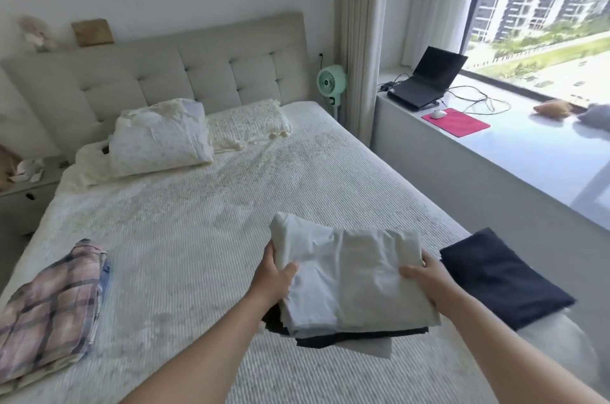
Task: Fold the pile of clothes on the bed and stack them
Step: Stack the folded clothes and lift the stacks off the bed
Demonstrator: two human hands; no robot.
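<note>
Both hands grip a folded pale grey garment point(353, 275) atop a small stack near the bed's point(211, 222) foot edge: left hand point(275, 275) thumb over its left side, right hand point(425, 275) likewise on the right. A folded dark garment point(501, 278) lies at the bed's right edge, a plaid stack point(49, 308) at the left edge.

Against the tufted grey headboard point(204, 73) lie two pale pillows point(161, 139), and on the ledge above it stand a small plush toy point(36, 33) and a wooden block point(92, 32). A mint-green fan point(331, 81) stands by the cream curtain point(359, 23), just beyond the bed's far corner. On the wide window sill point(528, 159) an open black laptop point(425, 80) sits with trailing cables point(478, 99), beside a white mouse point(439, 113) on a pink mouse pad point(457, 123); a nightstand point(23, 192) stands at far left.
</note>
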